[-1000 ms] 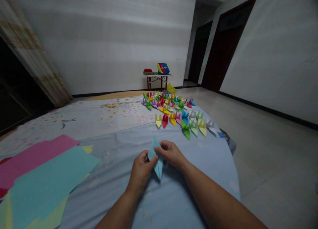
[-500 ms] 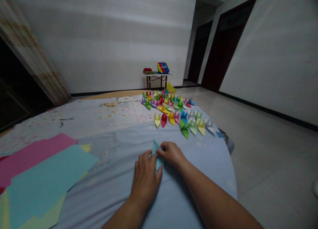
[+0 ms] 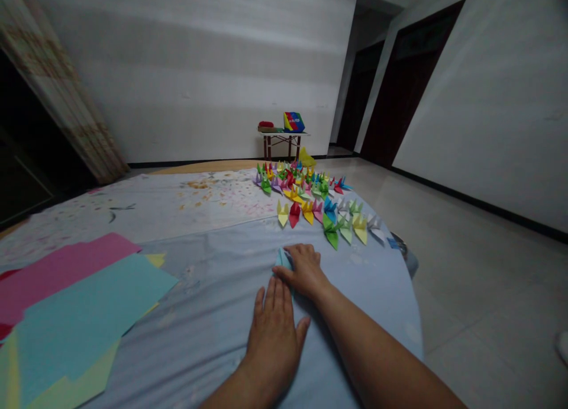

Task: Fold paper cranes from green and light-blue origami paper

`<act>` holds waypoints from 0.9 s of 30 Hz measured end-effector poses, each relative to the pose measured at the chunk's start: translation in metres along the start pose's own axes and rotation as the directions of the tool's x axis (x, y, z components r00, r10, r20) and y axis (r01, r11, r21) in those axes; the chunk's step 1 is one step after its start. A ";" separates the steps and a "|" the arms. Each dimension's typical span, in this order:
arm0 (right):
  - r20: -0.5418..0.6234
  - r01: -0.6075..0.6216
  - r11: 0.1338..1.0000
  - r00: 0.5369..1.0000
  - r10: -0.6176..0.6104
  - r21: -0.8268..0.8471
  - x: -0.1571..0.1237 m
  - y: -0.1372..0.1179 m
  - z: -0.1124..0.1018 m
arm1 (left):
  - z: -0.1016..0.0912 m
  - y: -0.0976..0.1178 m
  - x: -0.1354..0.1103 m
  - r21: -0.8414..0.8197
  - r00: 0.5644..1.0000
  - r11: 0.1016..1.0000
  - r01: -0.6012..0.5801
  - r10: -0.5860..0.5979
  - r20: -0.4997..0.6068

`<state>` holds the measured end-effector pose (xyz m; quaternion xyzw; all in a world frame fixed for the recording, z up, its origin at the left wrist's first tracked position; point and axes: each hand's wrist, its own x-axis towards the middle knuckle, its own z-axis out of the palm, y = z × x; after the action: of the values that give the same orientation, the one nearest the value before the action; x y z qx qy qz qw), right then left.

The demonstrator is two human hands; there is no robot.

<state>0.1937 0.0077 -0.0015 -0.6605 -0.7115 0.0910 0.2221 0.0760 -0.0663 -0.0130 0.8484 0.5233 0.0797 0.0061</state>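
A small folded piece of light blue paper (image 3: 281,258) lies on the pale blue cloth (image 3: 213,290) in front of me, mostly covered by my hands. My left hand (image 3: 275,332) lies flat on it, fingers stretched out and together, palm down. My right hand (image 3: 303,269) presses on the paper's far end with fingers bent; only the paper's tip shows beside them.
Large sheets of coloured paper, light blue (image 3: 84,320), pink (image 3: 62,267) and yellow (image 3: 75,388), lie at the left. Several rows of small folded paper figures (image 3: 310,199) stand farther ahead. A small table (image 3: 281,139) stands by the far wall. The tiled floor (image 3: 465,267) and dark doorways are at the right.
The paper was held up between both hands, then laid on the cloth. My left hand has flattened and slid back toward me over it; my right hand moved forward onto its tip.
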 end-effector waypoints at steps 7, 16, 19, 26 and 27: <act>-0.003 -0.068 0.994 0.998 0.068 -0.085 0.009 -0.003 0.005 | -0.001 0.002 -0.001 -0.014 1.000 1.000 0.015 -0.015 0.018; -0.019 -0.176 0.970 0.984 0.175 -0.166 0.030 0.002 0.007 | -0.005 0.002 -0.001 -0.009 1.000 1.000 0.003 -0.003 0.004; -0.024 -0.204 0.962 0.979 0.203 -0.179 0.037 0.005 0.006 | -0.004 0.001 -0.002 -0.012 1.000 1.000 0.002 -0.002 0.001; 0.001 -0.226 0.954 0.973 0.230 -0.198 0.044 0.006 0.005 | 0.000 0.001 -0.003 -0.019 1.000 1.000 -0.006 0.006 -0.012; -0.003 -0.226 0.954 0.973 0.230 -0.197 0.044 0.006 0.005 | 0.001 0.001 -0.002 -0.021 1.000 1.000 -0.008 0.008 -0.013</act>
<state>0.1951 0.0526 0.0001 -0.7558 -0.6382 0.0523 0.1369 0.0755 -0.0687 -0.0138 0.8498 0.5191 0.0905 0.0113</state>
